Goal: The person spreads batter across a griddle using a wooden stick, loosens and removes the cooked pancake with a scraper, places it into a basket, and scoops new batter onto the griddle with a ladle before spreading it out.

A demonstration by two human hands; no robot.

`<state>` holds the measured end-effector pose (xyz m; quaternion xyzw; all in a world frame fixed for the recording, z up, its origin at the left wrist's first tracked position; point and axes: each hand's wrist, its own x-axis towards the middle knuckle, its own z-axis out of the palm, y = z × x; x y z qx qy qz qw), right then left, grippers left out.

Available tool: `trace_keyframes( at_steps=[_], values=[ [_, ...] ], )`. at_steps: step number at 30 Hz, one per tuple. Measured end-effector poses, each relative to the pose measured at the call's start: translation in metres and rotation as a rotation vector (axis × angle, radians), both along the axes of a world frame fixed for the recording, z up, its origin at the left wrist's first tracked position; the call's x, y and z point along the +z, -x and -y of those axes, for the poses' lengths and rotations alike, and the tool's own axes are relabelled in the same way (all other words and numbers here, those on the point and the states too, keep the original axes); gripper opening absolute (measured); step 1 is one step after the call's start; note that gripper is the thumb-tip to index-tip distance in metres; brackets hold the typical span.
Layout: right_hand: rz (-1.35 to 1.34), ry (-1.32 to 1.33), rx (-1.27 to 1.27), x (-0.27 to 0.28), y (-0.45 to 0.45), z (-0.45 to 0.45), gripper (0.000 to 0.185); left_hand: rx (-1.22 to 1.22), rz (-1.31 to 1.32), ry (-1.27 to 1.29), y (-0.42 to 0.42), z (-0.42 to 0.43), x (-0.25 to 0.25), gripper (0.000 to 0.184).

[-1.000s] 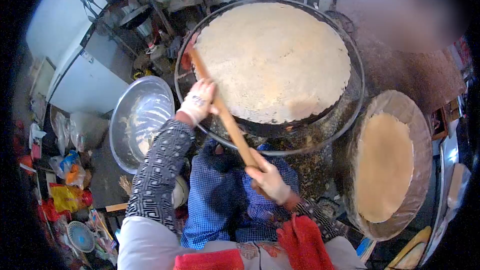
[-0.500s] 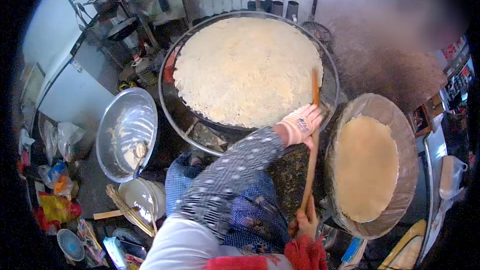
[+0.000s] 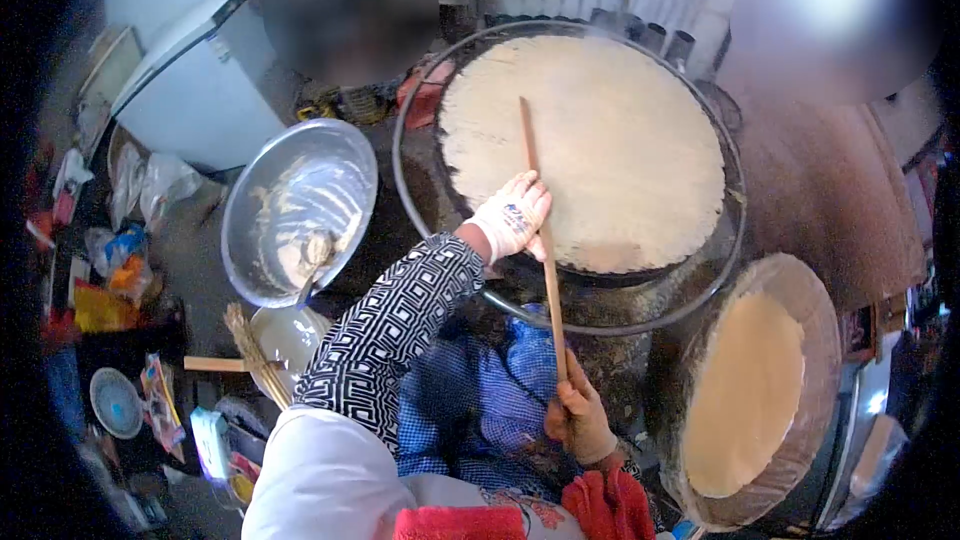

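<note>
Across a large round griddle (image 3: 452, 162) lies a thin, pale sheet of batter (image 3: 620, 140). A long, flat wooden stick (image 3: 556, 315) slants over its left part, the far end on or just above the batter. My left hand (image 3: 512, 212), in a white glove, is closed over the middle of the stick near the griddle's front edge. Lower down, my right hand (image 3: 580, 408) wraps round the near end of the stick, in front of my blue checked apron (image 3: 440, 390). Whether the stick presses on the batter, I cannot tell.
A metal ring (image 3: 640, 325) surrounds the griddle. On the left stands a metal basin (image 3: 240, 230) with batter residue and a ladle (image 3: 318, 252). Below it are a pale bucket (image 3: 290, 330) and a straw brush (image 3: 255, 350). A plastic-lined tub (image 3: 815, 380) of batter stands at right.
My hands have brought the stick from the batter's right edge to its left part. The view has turned, so the griddle appears farther right. Both hands stay on the stick.
</note>
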<state>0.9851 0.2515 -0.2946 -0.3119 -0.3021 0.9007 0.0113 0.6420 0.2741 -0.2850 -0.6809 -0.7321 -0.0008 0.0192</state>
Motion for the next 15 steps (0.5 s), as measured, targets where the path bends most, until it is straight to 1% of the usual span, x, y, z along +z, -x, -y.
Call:
trace_keyframes(
  at_steps=[2, 3, 4, 5, 6, 8, 9, 10, 12, 13, 14, 15],
  values=[
    [-0.049, -0.116, 0.024, -0.022, 0.011, -0.019, 0.068, 0.075, -0.051, 0.017, 0.012, 0.005, -0.006, 0.105],
    [-0.073, -0.182, 0.021, -0.059, 0.03, -0.023, 0.064, 0.105, -0.059, 0.005, 0.029, 0.012, -0.025, 0.105],
    [-0.062, -0.22, 0.051, -0.063, 0.036, -0.033, 0.064, 0.135, -0.064, 0.011, 0.036, 0.019, -0.027, 0.105],
    [-0.051, -0.258, 0.08, -0.068, 0.043, -0.042, 0.064, 0.152, -0.1, -0.053, 0.044, 0.024, -0.042, 0.104],
    [-0.024, -0.321, 0.107, -0.065, 0.045, -0.051, 0.064, 0.207, -0.084, -0.081, 0.05, 0.032, -0.054, 0.097],
    [0.029, -0.447, 0.169, -0.071, 0.055, -0.073, 0.065, 0.34, -0.097, -0.168, 0.046, 0.044, -0.066, 0.091],
    [0.037, -0.545, 0.111, -0.072, 0.06, -0.085, 0.062, 0.349, -0.112, -0.227, 0.051, 0.05, -0.071, 0.09],
    [0.052, -0.646, 0.054, -0.074, 0.065, -0.097, 0.06, 0.392, -0.084, -0.237, 0.051, 0.059, -0.072, 0.084],
    [0.076, -0.566, -0.074, -0.103, 0.076, -0.115, 0.061, 0.324, -0.147, 0.022, 0.064, 0.071, -0.116, 0.071],
    [0.051, -0.564, -0.043, -0.113, 0.085, -0.116, 0.061, 0.291, -0.119, -0.082, 0.061, 0.074, -0.134, 0.057],
    [0.092, -0.589, -0.018, -0.12, 0.098, -0.116, 0.059, 0.287, -0.177, 0.003, 0.058, 0.063, -0.138, 0.053],
    [0.06, -0.612, 0.06, -0.121, 0.108, -0.119, 0.059, 0.288, -0.157, 0.051, 0.054, 0.054, -0.139, 0.05]
  ],
)
